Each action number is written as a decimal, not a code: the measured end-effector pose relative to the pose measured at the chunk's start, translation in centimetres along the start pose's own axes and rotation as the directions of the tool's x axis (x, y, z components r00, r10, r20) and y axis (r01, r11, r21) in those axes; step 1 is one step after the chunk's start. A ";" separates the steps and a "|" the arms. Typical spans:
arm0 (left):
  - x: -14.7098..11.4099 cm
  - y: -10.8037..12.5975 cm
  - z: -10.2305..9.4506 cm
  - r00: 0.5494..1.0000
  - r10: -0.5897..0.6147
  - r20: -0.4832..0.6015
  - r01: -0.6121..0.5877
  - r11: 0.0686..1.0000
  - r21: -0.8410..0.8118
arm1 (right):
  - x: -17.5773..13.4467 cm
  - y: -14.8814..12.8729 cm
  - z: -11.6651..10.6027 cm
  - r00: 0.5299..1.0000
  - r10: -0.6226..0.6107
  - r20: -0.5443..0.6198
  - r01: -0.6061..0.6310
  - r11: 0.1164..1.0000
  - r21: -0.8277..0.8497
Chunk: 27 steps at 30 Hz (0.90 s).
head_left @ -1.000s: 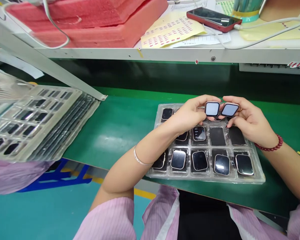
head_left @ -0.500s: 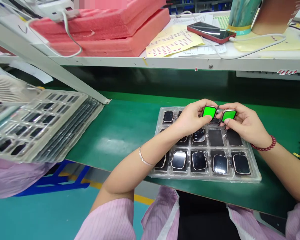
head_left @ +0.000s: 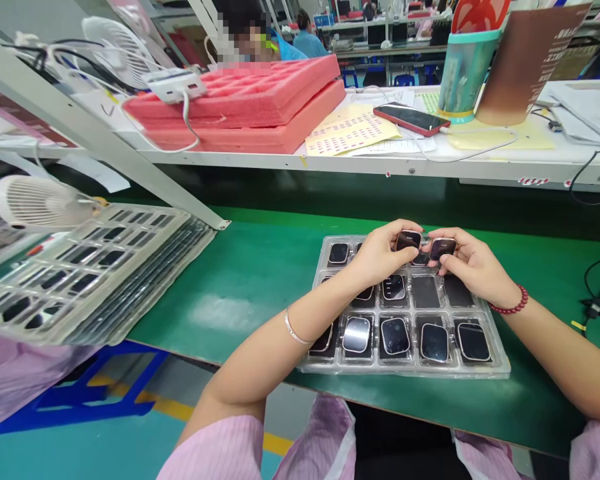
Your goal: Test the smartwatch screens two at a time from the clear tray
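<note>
My left hand (head_left: 386, 250) pinches a smartwatch body (head_left: 409, 240) without a strap, its screen dark. In my right hand (head_left: 473, 260) is a second smartwatch body (head_left: 443, 249), also dark, held at nearly the same height. Both are raised over the far part of a clear plastic tray (head_left: 405, 368). Several more watch bodies lie in the tray's compartments, such as the one in the near right corner (head_left: 474, 341). Two middle-row compartments at the right show only black lining (head_left: 429, 291). My left forearm and hands hide part of the tray's left and far cells.
At the left, a stack of filled trays (head_left: 145, 267) stands beside a white fan (head_left: 37, 202). The shelf above carries red foam blocks (head_left: 280, 133), a phone (head_left: 411, 119) and a teal cup (head_left: 467, 77). A black cable (head_left: 594, 307) lies at the right. People sit in the background.
Both held watch screens have gone from bright green to dark. The view has tilted up, showing more of the room behind. Each hand keeps its watch.
</note>
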<state>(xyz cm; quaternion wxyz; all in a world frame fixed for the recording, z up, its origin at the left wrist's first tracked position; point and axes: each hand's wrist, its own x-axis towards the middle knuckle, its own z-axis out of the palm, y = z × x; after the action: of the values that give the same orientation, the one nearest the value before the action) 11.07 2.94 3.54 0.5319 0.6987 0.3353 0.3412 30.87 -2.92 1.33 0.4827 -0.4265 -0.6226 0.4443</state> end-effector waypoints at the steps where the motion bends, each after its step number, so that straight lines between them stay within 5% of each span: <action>1: 0.0 0.0 0.0 1.000 -0.011 -0.003 0.011 1.000 -0.020 | 0.0 0.1 0.0 1.000 0.000 0.003 0.000 1.000 0.005; 12: 0.1 0.2 0.0 1.000 -0.027 0.002 0.026 0.985 -0.172 | 0.0 -0.4 -0.2 0.996 0.087 0.018 -0.088 0.994 0.066; 27: 0.1 0.7 0.2 0.998 -0.067 -0.001 0.066 0.977 -0.202 | 0.0 -0.4 0.0 0.999 0.043 -0.005 -0.043 0.999 -0.015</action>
<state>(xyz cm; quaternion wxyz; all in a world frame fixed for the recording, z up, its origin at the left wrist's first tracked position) 11.39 2.80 4.21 0.6098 0.6282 0.3243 0.3582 30.87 -3.02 1.75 0.4711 -0.4446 -0.6156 0.4488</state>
